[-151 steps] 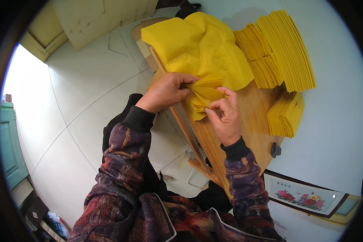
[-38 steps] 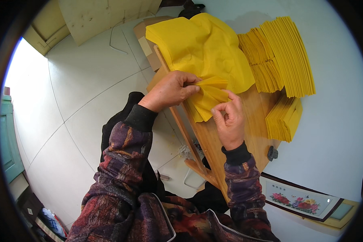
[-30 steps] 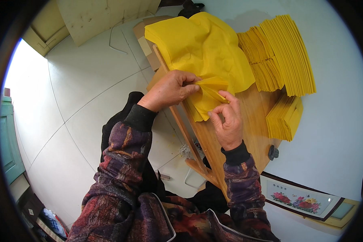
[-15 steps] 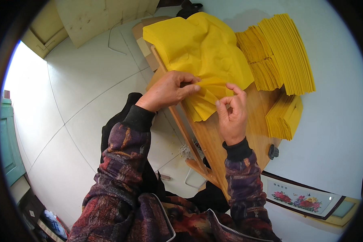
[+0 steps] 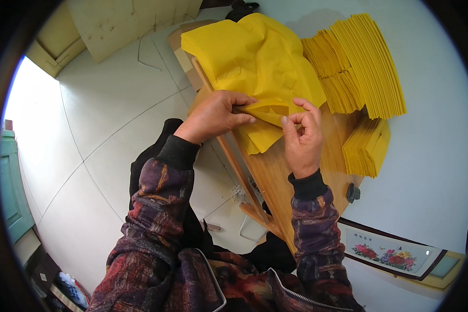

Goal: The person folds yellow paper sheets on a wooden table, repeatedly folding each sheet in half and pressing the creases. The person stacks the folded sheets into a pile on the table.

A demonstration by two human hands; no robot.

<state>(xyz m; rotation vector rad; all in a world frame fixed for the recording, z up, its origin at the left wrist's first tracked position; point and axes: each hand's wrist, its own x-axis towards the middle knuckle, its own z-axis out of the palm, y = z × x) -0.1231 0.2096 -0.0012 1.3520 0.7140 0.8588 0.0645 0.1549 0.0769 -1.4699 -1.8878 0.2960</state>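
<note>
A thin yellow paper sheet (image 5: 270, 118) is between my hands, partly folded, with a pocket-like gap along its upper edge. My left hand (image 5: 217, 117) is closed on its left end, the thumb lying on top. At the opposite end my right hand (image 5: 304, 140) pinches the edge between thumb and finger, another finger raised. Beneath and beyond them, a large pile of yellow paper sheets (image 5: 249, 57) drapes over the left side of the wooden table (image 5: 275, 177). The left fingertips are hidden by the sheet.
Folded yellow stacks stand along the table's right side: a tall one (image 5: 372, 67), a shorter one (image 5: 333, 73) and a lower one (image 5: 366, 148). A small dark grey object (image 5: 353, 193) lies nearer me by the wall. Left of the table is the tiled floor (image 5: 114, 125).
My right hand has moved slightly to the right, drawing the sheet's edge along. The fold between my hands gapes wider. My left hand has stayed almost in place.
</note>
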